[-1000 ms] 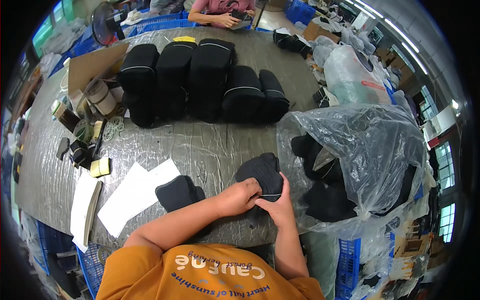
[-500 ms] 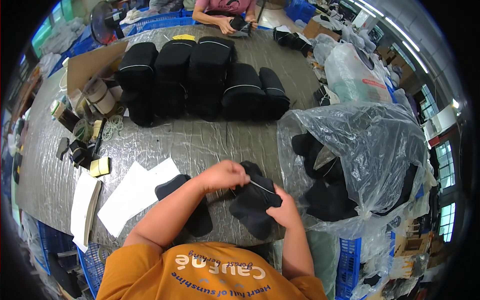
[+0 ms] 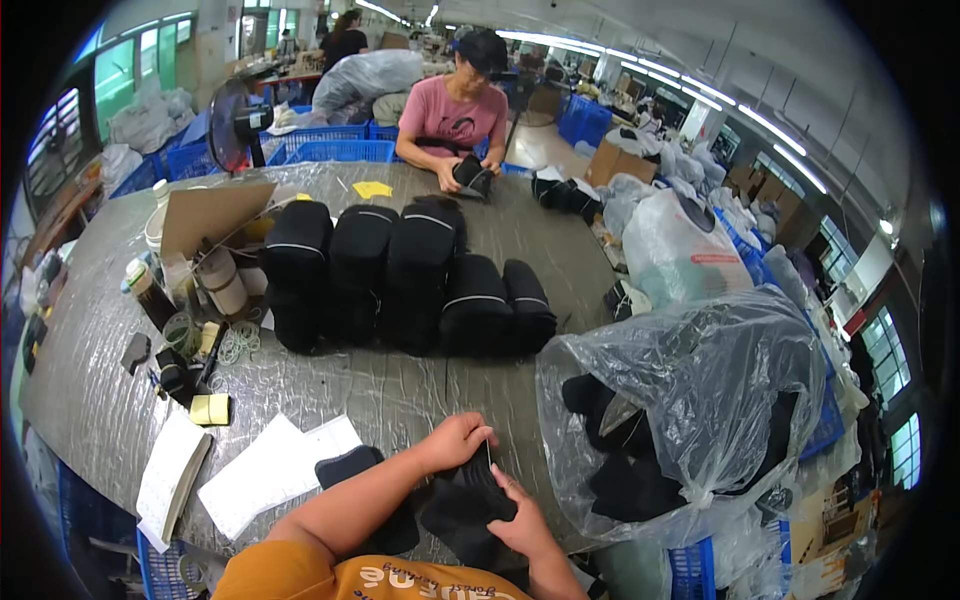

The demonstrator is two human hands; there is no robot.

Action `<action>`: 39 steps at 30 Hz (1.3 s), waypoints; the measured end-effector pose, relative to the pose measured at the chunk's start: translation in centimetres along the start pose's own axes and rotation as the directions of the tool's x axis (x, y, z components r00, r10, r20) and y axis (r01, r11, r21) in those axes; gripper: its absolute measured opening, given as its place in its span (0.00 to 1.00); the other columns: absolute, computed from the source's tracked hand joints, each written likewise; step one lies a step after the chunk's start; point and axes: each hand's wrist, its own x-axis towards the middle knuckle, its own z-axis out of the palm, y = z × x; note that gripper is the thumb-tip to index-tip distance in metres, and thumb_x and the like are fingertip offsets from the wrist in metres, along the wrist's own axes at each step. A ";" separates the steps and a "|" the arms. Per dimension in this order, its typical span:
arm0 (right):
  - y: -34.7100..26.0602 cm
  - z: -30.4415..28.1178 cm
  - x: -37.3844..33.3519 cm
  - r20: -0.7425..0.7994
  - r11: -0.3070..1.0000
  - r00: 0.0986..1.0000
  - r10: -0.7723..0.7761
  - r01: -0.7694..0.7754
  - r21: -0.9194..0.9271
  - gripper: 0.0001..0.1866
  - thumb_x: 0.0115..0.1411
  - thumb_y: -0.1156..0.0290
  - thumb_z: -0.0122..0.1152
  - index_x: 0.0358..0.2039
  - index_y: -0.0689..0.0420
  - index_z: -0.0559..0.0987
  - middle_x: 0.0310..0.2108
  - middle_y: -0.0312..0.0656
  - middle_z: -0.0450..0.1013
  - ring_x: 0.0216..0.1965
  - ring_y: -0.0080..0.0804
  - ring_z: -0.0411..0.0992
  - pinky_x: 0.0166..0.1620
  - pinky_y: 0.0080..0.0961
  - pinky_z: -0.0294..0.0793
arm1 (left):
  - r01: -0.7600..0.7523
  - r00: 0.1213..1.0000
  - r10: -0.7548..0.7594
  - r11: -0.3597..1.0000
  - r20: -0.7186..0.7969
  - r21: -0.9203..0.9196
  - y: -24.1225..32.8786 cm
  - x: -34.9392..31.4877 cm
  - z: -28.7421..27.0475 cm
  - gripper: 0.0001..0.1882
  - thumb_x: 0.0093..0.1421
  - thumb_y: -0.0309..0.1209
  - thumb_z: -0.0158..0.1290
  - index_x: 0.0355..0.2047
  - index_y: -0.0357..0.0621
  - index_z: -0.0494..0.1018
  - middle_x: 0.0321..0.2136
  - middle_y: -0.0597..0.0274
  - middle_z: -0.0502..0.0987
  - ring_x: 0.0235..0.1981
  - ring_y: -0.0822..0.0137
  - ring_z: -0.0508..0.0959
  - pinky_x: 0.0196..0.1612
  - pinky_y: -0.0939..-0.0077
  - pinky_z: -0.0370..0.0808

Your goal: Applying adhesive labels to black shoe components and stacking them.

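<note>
My right hand [image 3: 522, 518] grips a small stack of black fabric pieces [image 3: 462, 512] by its right side, thumb on top, low over the table's near edge. Closed in a pinch at the stack's far end, my left hand [image 3: 455, 444] holds a thin white band [image 3: 489, 455], which runs tautly toward the right hand's fingers. Part of the stack is hidden behind my left forearm. Another dark fabric piece [image 3: 347, 467] lies flat to the left, partly under that forearm.
Tall black bundles tied with white bands [image 3: 415, 265] stand mid-table. Right is a clear plastic bag [image 3: 700, 345] of black pieces. Left lie white papers [image 3: 265, 480], a notepad [image 3: 172, 470], string [image 3: 238, 343] and jars. Across the table, a co-worker [image 3: 455, 115] handles a black piece.
The view has tilted up, showing more of the room. The stack has turned in my hands, and the band, earlier slanting across it, now runs nearly upright between my hands.
</note>
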 end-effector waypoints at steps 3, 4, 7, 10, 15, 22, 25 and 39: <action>-1.2 0.6 -0.3 -0.027 0.985 0.998 -0.049 0.044 -0.169 0.45 0.40 0.79 0.61 0.64 0.47 0.65 0.60 0.54 0.63 0.61 0.51 0.64 0.61 0.31 0.64 | 0.213 0.962 -0.216 0.976 -0.170 -0.035 -0.4 0.5 0.1 0.12 0.66 0.33 0.46 0.31 0.38 0.74 0.27 0.50 0.78 0.31 0.58 0.79 0.37 0.65 0.75; -1.6 0.8 -0.6 -0.027 0.978 0.997 -0.076 0.069 -0.199 0.45 0.40 0.78 0.61 0.64 0.47 0.65 0.60 0.56 0.63 0.60 0.54 0.64 0.61 0.32 0.64 | 0.378 0.868 -0.461 0.853 -0.182 -0.359 -0.8 1.0 -0.3 0.13 0.67 0.34 0.45 0.29 0.39 0.73 0.25 0.54 0.77 0.27 0.62 0.77 0.32 0.66 0.74; -0.1 1.1 -0.9 -0.032 0.974 0.991 -0.127 0.119 -0.191 0.43 0.40 0.78 0.61 0.63 0.48 0.66 0.59 0.56 0.64 0.58 0.52 0.65 0.59 0.32 0.65 | 0.342 0.648 -0.761 0.331 -0.034 -0.879 -4.6 1.4 -2.2 0.14 0.68 0.36 0.44 0.27 0.42 0.71 0.21 0.60 0.73 0.20 0.68 0.72 0.26 0.70 0.71; 4.0 0.4 -1.2 -0.129 0.971 0.984 0.121 -0.090 0.222 0.39 0.40 0.80 0.61 0.59 0.57 0.70 0.54 0.48 0.69 0.54 0.37 0.70 0.56 0.29 0.68 | 0.224 0.596 -0.802 0.106 0.050 -0.969 -4.4 0.9 -3.7 0.15 0.67 0.38 0.46 0.25 0.45 0.67 0.17 0.66 0.67 0.14 0.73 0.64 0.21 0.75 0.66; 1.1 -4.5 1.1 -0.179 0.669 0.892 0.416 -0.167 0.724 0.32 0.38 0.87 0.55 0.51 0.65 0.73 0.43 0.47 0.76 0.43 0.42 0.76 0.48 0.38 0.76 | 0.478 0.761 -0.525 0.851 -0.381 -0.219 -7.3 -0.8 -7.9 0.13 0.62 0.38 0.52 0.33 0.39 0.74 0.23 0.58 0.74 0.20 0.61 0.72 0.27 0.67 0.72; 3.6 -9.3 6.8 -0.158 0.759 0.941 0.300 -0.135 0.637 0.34 0.42 0.87 0.55 0.55 0.65 0.69 0.49 0.47 0.73 0.50 0.40 0.73 0.54 0.33 0.71 | 0.357 0.899 -0.064 0.682 -0.433 0.638 -0.9 -0.6 -6.8 0.16 0.53 0.35 0.58 0.38 0.35 0.76 0.46 0.48 0.73 0.51 0.48 0.68 0.51 0.56 0.69; 4.2 -8.7 8.2 -0.239 0.811 0.925 0.295 -0.110 0.575 0.38 0.44 0.85 0.58 0.60 0.64 0.64 0.52 0.48 0.71 0.51 0.38 0.71 0.54 0.32 0.70 | 0.295 0.911 0.003 0.695 -0.413 0.655 -2.4 -0.3 -6.5 0.19 0.53 0.34 0.58 0.39 0.31 0.74 0.46 0.47 0.73 0.49 0.48 0.69 0.50 0.55 0.69; 3.6 -1.3 4.7 -0.731 0.982 0.682 0.009 -0.145 -0.123 0.52 0.45 0.70 0.72 0.65 0.63 0.50 0.60 0.62 0.53 0.62 0.61 0.53 0.63 0.50 0.53 | 0.111 0.991 -0.114 0.993 -0.067 -0.041 -2.3 3.2 4.0 0.42 0.56 0.40 0.61 0.60 0.24 0.55 0.56 0.33 0.65 0.61 0.47 0.65 0.63 0.62 0.62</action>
